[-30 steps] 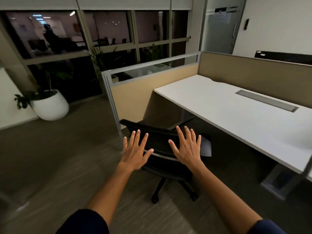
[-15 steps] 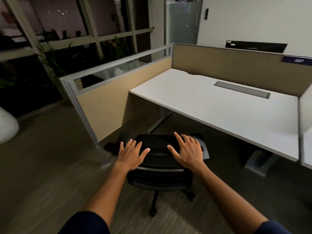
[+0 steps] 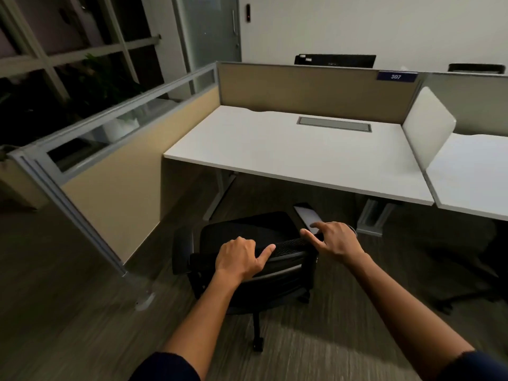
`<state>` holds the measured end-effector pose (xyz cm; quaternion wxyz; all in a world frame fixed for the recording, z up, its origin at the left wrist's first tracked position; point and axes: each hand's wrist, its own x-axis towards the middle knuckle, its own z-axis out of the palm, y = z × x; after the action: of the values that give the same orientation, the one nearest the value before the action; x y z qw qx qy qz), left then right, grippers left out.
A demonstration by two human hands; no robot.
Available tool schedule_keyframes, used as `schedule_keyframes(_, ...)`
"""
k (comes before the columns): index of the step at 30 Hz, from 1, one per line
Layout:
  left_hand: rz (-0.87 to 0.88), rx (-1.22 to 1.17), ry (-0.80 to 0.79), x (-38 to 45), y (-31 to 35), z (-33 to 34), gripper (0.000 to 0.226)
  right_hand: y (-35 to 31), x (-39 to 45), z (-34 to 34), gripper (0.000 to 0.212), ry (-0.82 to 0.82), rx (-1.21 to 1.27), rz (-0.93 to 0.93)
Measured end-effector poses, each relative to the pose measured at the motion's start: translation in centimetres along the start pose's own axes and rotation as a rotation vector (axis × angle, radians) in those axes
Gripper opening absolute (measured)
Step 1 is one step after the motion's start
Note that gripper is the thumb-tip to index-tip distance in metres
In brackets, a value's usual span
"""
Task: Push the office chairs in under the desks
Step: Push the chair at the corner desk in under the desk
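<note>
A black mesh office chair (image 3: 247, 229) stands on the floor in front of a white desk (image 3: 288, 155), its seat just short of the desk's front edge. My left hand (image 3: 242, 257) is closed over the top rail of the chair's backrest at its left part. My right hand (image 3: 334, 239) rests on the right end of the same rail, with the fingers curled over it and the index finger partly lifted. Much of the chair's base is hidden; one leg with a caster (image 3: 257, 345) shows below.
A beige and glass partition (image 3: 110, 166) closes the desk's left side, its foot (image 3: 144, 299) on the floor. A white divider (image 3: 428, 125) separates a second desk (image 3: 472, 182) on the right. Another dark chair base (image 3: 467, 284) lies at right. Desk legs (image 3: 217, 199) stand beneath.
Both hands went from spread open above the backrest to closed on its top rail. My view swung right and moved closer, so the chair now stands nearer the desk's front.
</note>
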<state>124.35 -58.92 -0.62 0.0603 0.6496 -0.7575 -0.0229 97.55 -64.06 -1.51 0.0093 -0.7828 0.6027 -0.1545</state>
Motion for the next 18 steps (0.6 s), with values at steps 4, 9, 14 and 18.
schedule_keyframes(4,0.052,0.019,-0.004,0.1,-2.4,-0.4,0.075,-1.8,-1.1,0.8,0.089,0.059,-0.009,0.064)
schedule_keyframes(9,0.109,0.037,0.006,0.7,-5.6,-0.7,0.076,-4.3,-1.5,1.4,0.084,0.073,-0.087,0.123)
schedule_keyframes(14,0.127,0.009,0.032,1.6,-6.6,-0.7,0.076,-5.4,-0.6,1.5,0.082,0.102,-0.125,0.157)
schedule_keyframes(18,0.151,-0.015,0.047,3.0,-6.0,-0.5,0.08,-4.3,0.6,1.6,0.081,0.142,-0.089,0.177)
